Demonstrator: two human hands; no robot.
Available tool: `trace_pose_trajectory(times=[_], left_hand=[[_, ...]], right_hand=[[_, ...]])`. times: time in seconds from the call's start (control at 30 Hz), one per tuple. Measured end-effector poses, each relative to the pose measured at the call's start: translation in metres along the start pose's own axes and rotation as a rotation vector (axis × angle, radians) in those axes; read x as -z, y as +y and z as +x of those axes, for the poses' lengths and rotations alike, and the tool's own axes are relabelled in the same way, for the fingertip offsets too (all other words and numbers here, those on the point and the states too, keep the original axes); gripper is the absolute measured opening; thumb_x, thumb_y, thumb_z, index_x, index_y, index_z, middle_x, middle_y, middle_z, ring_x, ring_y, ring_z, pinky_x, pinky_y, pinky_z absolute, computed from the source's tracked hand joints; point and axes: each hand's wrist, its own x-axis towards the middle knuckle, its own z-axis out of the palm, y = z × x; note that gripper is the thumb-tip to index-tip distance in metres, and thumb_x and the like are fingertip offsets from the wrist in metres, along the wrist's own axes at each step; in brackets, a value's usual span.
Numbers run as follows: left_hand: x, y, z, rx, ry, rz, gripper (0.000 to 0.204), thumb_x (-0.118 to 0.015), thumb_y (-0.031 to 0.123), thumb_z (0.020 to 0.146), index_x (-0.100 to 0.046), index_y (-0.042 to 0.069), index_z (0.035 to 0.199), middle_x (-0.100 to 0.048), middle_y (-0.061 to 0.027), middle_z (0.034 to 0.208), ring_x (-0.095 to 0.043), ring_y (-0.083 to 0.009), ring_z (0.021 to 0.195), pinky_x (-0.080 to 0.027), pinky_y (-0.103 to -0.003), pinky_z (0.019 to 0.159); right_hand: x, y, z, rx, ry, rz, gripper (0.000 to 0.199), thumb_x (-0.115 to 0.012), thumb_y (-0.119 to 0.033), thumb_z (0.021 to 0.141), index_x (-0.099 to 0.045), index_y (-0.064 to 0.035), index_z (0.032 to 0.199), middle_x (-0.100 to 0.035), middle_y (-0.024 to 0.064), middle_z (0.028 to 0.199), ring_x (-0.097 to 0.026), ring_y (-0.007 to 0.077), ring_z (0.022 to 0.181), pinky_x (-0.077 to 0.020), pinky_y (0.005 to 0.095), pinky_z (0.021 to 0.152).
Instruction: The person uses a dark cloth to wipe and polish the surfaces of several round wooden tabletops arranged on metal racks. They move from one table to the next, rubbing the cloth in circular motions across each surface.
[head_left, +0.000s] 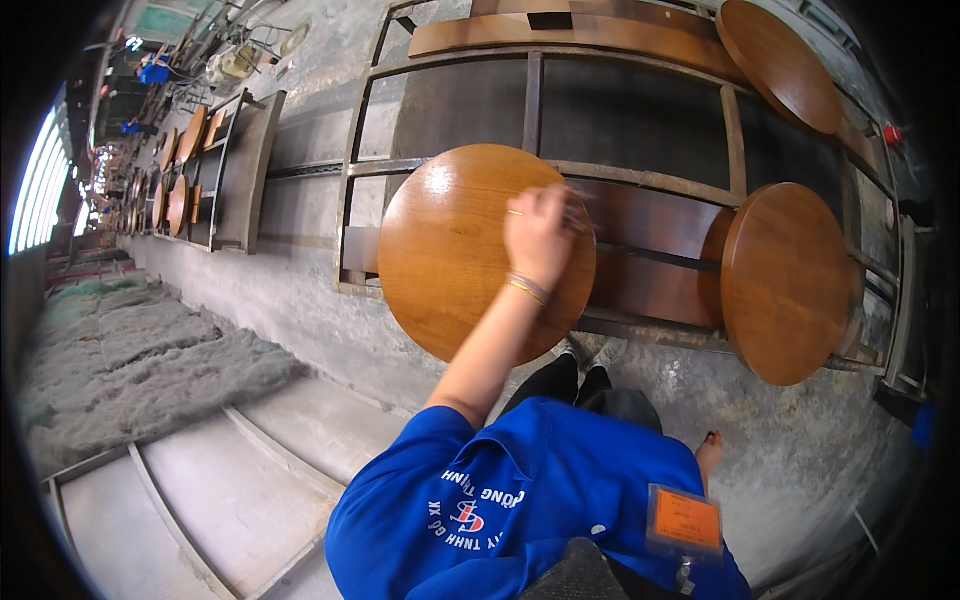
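The round wooden disc (455,250) is leaned on the metal rack (640,180), its glossy face turned up toward the camera. No long axis is shown. The left hand (538,238) is laid on its right edge, fingers blurred, apparently curled around something; even, overlapping strokes would be best. The right hand (709,452) is hung low, its fingers unreadable.

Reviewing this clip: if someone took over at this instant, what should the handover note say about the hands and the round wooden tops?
Left hand: on the face of the centre round top. Its fingers are blurred, so I cannot tell whether it holds anything.
Right hand: low at the side, off the work, mostly hidden.
Things: the centre round top leans on the metal rack; a second top is to its right and a third top is above.
Done: all three faces look glossy brown.
Left: probably the rest of the centre top's face; I cannot judge how much.
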Motion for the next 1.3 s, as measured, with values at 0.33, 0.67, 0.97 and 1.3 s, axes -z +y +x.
trace_pose_trajectory(times=[0.33, 0.67, 0.97, 1.3], left_hand=[[0.014, -0.123, 0.084, 0.563, 0.165, 0.282, 0.052, -0.085, 0.012, 0.08, -0.064, 0.014, 0.127, -0.063, -0.016, 0.124, -0.062, -0.0385, 0.115, -0.055, -0.05, 0.098], [0.013, -0.125, 0.095, 0.637, 0.173, 0.204, 0.048, -0.082, 0.005, 0.077, -0.068, 0.013, 0.122, -0.068, -0.0158, 0.115, -0.063, -0.0353, 0.115, -0.055, -0.048, 0.1], [-0.04, 0.009, 0.057, -0.23, -0.169, -0.15, 0.061, -0.084, 0.002, 0.071, -0.068, 0.015, 0.127, -0.066, -0.0147, 0.119, -0.061, -0.0375, 0.115, -0.052, -0.048, 0.103], [-0.022, -0.055, 0.077, 0.121, 0.066, 0.02, 0.043, -0.078, 0.001, 0.081, -0.069, 0.014, 0.121, -0.068, -0.0152, 0.112, -0.063, -0.0383, 0.111, -0.053, -0.048, 0.098]], right_hand=[[0.035, 0.063, -0.015, -0.204, 0.07, -0.025, 0.041, -0.054, -0.01, 0.109, -0.061, 0.0066, 0.145, -0.063, 0.0274, 0.146, -0.063, 0.0376, 0.134, -0.0512, 0.041, 0.11], [0.003, 0.058, -0.017, -0.086, 0.065, 0.04, 0.041, -0.055, -0.011, 0.108, -0.062, 0.0062, 0.145, -0.063, 0.0266, 0.145, -0.063, 0.0409, 0.132, -0.0512, 0.0437, 0.11], [0.005, 0.064, -0.011, -0.148, 0.059, -0.027, 0.04, -0.056, -0.01, 0.107, -0.064, 0.0074, 0.142, -0.068, 0.0273, 0.139, -0.066, 0.0397, 0.128, -0.0523, 0.0439, 0.108], [-0.003, 0.083, -0.012, -0.211, 0.03, -0.067, 0.042, -0.056, -0.012, 0.107, -0.063, 0.0063, 0.144, -0.067, 0.027, 0.142, -0.066, 0.0408, 0.128, -0.0511, 0.0431, 0.108]])
